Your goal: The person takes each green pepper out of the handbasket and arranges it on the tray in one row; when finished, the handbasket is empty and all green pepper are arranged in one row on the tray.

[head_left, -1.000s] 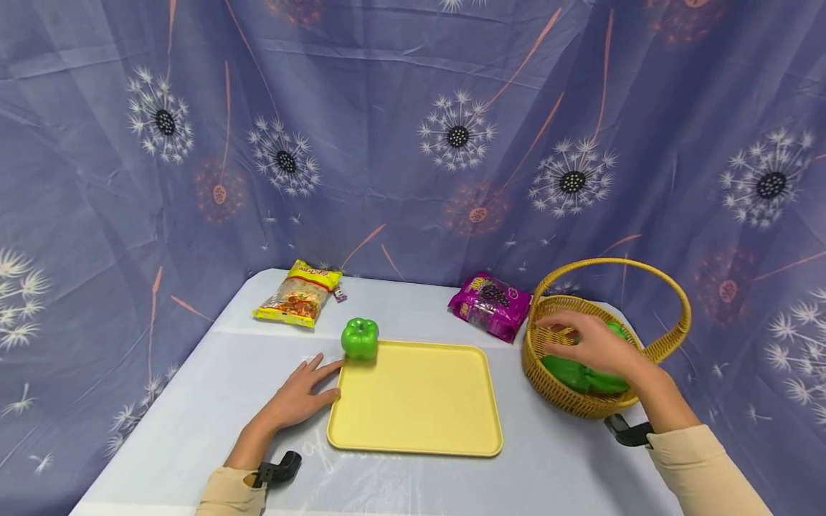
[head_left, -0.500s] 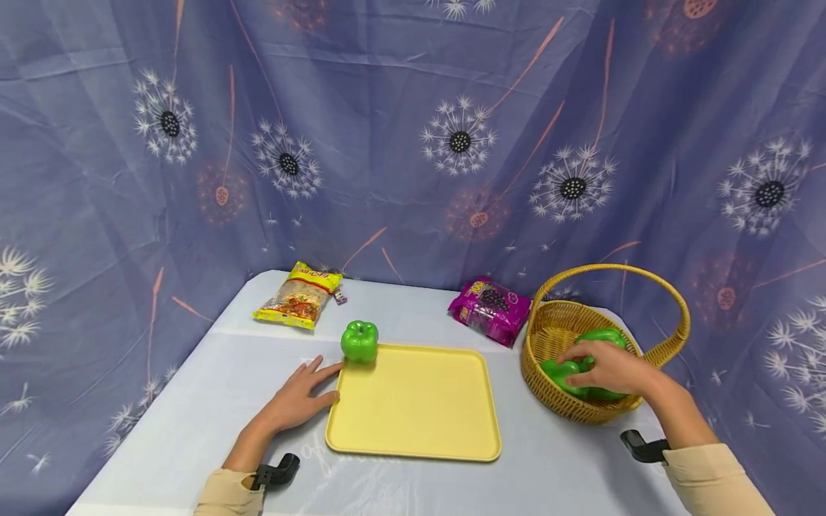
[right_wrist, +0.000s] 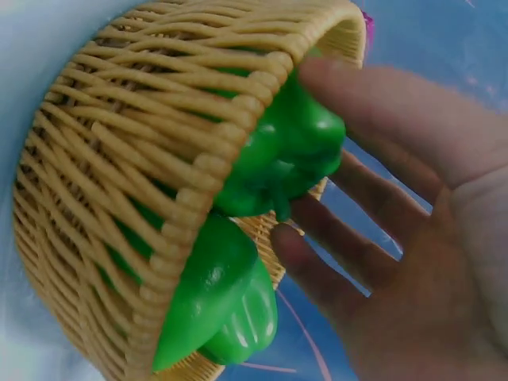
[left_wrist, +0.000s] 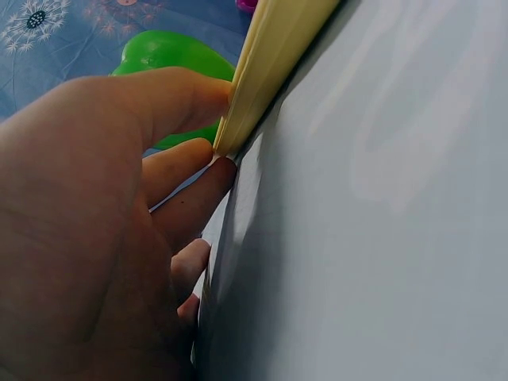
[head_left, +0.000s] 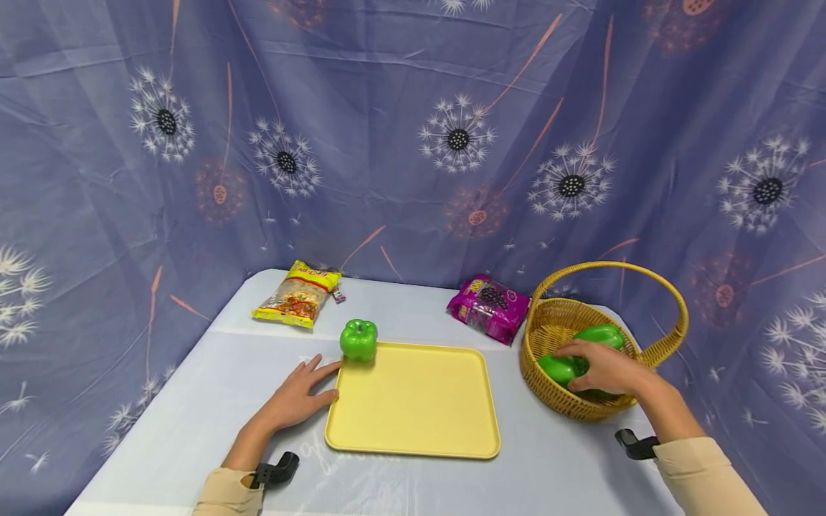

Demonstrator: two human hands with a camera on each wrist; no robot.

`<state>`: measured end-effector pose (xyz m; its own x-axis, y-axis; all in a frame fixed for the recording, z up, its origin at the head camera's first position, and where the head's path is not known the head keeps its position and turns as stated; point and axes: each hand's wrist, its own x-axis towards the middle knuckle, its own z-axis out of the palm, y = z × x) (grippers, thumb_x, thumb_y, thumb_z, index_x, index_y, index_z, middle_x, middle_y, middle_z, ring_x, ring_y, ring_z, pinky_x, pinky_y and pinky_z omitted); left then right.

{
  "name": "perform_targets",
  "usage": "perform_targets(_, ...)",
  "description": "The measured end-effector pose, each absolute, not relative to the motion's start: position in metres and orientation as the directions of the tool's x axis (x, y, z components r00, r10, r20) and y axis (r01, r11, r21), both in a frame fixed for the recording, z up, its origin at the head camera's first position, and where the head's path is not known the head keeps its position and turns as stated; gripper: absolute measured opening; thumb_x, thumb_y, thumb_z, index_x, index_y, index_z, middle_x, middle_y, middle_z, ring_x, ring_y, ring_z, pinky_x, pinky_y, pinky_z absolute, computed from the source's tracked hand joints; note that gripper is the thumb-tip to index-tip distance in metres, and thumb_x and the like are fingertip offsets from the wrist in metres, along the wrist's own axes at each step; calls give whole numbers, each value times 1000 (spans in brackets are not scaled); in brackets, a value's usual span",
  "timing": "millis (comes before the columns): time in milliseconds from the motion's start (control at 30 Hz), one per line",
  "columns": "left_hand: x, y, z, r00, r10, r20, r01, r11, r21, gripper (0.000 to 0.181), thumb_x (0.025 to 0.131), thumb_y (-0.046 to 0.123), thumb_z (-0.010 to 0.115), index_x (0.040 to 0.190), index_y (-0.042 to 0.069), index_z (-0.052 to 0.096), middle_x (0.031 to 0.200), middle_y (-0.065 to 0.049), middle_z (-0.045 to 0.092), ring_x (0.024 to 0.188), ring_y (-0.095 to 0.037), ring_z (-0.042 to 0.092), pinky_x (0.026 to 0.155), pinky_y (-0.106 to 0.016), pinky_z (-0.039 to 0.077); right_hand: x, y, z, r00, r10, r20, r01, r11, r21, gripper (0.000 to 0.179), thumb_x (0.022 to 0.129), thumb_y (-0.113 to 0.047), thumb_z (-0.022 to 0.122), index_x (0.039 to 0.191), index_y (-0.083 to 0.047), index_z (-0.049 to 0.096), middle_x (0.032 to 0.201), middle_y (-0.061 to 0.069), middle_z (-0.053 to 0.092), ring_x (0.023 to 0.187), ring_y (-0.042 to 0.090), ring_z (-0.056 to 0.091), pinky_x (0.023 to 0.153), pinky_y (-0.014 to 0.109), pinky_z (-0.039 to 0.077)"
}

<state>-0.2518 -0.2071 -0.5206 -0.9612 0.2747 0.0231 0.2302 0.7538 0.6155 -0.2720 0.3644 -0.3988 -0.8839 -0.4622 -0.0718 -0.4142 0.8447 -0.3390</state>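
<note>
My right hand (head_left: 609, 367) reaches into the wicker basket (head_left: 560, 405) at the right. In the right wrist view its thumb and fingers curl round a green bell pepper (right_wrist: 274, 163) with a short stem. More green peppers (right_wrist: 208, 287) lie below it in the basket. My left hand (head_left: 293, 396) rests on the table with fingers spread, thumb and index tips at the left edge of the yellow tray (head_left: 416, 401). Another green bell pepper (head_left: 358, 340) sits at the tray's far left corner, just beyond the left fingertips.
A yellow-ended food packet (head_left: 298, 295) lies at the back left, a tiny packet (head_left: 338, 295) beside it. Left of the basket is a purple bag (head_left: 489, 307) with a grape picture. The basket's tall handle (head_left: 613, 265) arches over its opening. A patterned blue curtain (head_left: 381, 143) hangs behind the table.
My right hand has lowered into the basket, moved slightly right, and closed round a green bell pepper, which has shifted a little. The left hand and tray stay in place.
</note>
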Motion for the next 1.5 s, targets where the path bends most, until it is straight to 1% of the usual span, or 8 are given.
perform_targets(167,-252,-207,-521,-960,277,29,235,752,616,57,93,43,60,145,25,46,154,-22,24,139,-49,12,107,-67,14,-279,359,-401,-911,-409,-48,-372,868,-329,52,75,-16,81,124,-9,64,120,12,60,100,29,56,75,40,50)
perform_targets(300,-251,-207,-520,-962,273,27,231,751,619,56,93,42,60,145,24,47,154,-22,24,139,-49,12,107,-68,14,-283,356,-403,-925,-381,-14,-356,876,-326,51,75,-26,82,121,-11,65,112,4,63,92,21,56,71,36,49)
perform_targets(567,-250,-207,-519,-961,274,30,234,754,614,57,93,45,59,145,24,47,153,-24,24,138,-52,13,106,-69,15,-284,356,-411,-917,-395,58,-392,864,-317,44,76,-33,82,114,-17,69,113,0,64,103,26,58,80,44,50)
perform_targets(733,-249,-207,-518,-961,274,37,239,756,609,58,93,45,59,144,23,47,153,-24,25,138,-51,13,106,-69,15,-283,354,-403,-903,-409,130,-429,841,-331,43,77,-36,81,116,-20,70,121,4,63,114,32,55,87,53,49)
perform_targets(900,-250,-208,-520,-963,270,24,228,759,610,58,92,45,59,145,24,46,154,-22,24,139,-49,13,108,-67,14,-282,348,-388,-881,-415,229,-472,804,-360,47,78,-38,80,119,-19,69,123,8,62,115,36,52,88,60,45)
perform_targets(1133,-251,-207,-522,-963,269,27,228,753,617,57,92,43,60,144,24,47,153,-22,25,139,-49,13,108,-67,14,-284,335,-374,-858,-429,282,-508,789,-347,51,77,-41,81,121,-19,68,123,1,62,117,30,52,92,59,43)
perform_targets(1267,-252,-208,-523,-963,268,32,230,752,618,56,92,42,61,144,24,47,153,-23,25,139,-50,13,107,-68,14,-285,326,-373,-836,-450,314,-541,773,-332,48,77,-39,81,119,-18,70,122,2,62,118,32,51,94,59,40)
perform_targets(1500,-251,-208,-523,-963,268,39,235,754,613,57,92,42,61,144,24,47,153,-23,26,138,-51,14,107,-67,15,-289,312,-374,-827,-466,315,-557,757,-341,45,77,-42,80,118,-24,70,123,3,61,118,32,50,95,60,38)
